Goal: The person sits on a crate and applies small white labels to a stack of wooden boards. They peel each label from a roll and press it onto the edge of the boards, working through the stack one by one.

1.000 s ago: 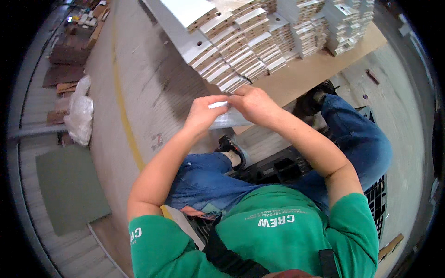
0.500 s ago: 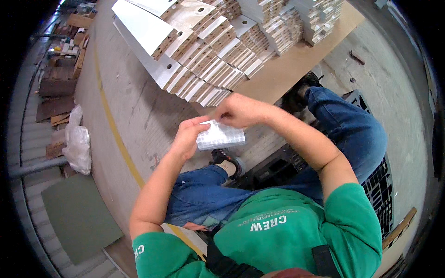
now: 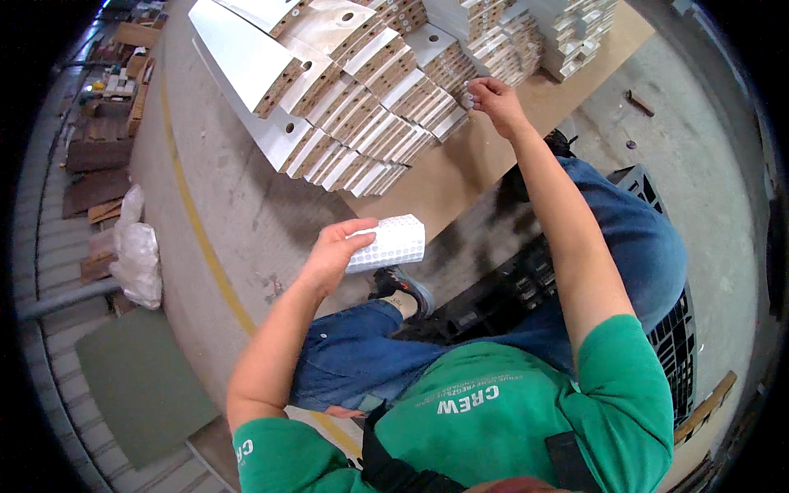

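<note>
My left hand [image 3: 329, 259] is closed on a folded white sheet of round stickers [image 3: 396, 240], thumb on top, held above my shoe. Rows of small round dots cover the sheet. My right hand [image 3: 498, 107] reaches out over the far side, fingers pinched, with small whitish round stickers [image 3: 468, 97] at the fingertips. Just beside those fingertips are the stacked white panels [image 3: 353, 107], their raw chipboard edges drilled with holes. Whether the stickers touch a panel edge I cannot tell.
The panels rest on a brown board [image 3: 460, 168]. Black plastic pallets [image 3: 670, 353] lie beneath and beside my legs. A yellow line [image 3: 193, 209] crosses the concrete floor at left, near a clear plastic bundle [image 3: 138, 263] and a green sheet [image 3: 144, 386].
My right hand has left the sticker sheet and moved up and right to the panels, carrying small stickers. The sheet, still in my left hand, is now tilted more into view.
</note>
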Tool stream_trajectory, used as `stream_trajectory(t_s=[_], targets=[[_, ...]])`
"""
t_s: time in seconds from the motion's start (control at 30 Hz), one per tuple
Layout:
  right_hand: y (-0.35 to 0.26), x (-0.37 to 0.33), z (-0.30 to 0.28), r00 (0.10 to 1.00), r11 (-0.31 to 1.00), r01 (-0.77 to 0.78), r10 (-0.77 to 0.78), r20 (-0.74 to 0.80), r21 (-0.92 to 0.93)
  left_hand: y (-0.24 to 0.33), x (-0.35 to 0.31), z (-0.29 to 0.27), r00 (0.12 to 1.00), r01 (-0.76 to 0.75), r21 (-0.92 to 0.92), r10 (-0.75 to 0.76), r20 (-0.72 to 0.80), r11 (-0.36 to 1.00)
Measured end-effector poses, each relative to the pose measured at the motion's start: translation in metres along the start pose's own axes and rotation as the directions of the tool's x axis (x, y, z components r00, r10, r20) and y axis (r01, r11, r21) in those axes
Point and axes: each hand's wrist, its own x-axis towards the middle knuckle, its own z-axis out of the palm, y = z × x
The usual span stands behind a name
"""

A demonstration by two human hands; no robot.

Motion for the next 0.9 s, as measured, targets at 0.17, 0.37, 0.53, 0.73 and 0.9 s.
stream_trajectory(t_s=[0.17, 0.37, 0.53, 0.73, 0.9], targets=[[0.016, 0.011, 0.011, 0.979, 0.947, 0.148, -0.181, -0.092, -0.285, 0.003, 0.001, 0.005, 1.0, 0.021, 0.062, -0.021, -0.006, 0.998], [0.028, 0.023, 0.016, 0.942, 0.883, 0.21, -0.297, -0.154, -0.42, 0.002, 0.003, 0.005, 1.0, 0.005, 0.093, -0.007, 0.016, 0.996], [0.037, 0.027, 0.013, 0.906, 0.831, 0.179, -0.348, -0.241, -0.527, 0.002, 0.005, 0.007, 0.999, 0.025, 0.074, -0.028, 0.03, 0.997], [0.038, 0.022, 0.016, 0.932, 0.971, 0.183, -0.222, -0.287, -0.155, 0.005, 0.004, 0.007, 0.999, -0.007, 0.11, 0.002, 0.05, 0.994], [0.033, 0.013, 0.018, 0.967, 0.944, 0.144, -0.07, -0.246, 0.297, 0.002, 0.003, 0.006, 0.999, 0.003, 0.1, -0.008, 0.051, 0.995]])
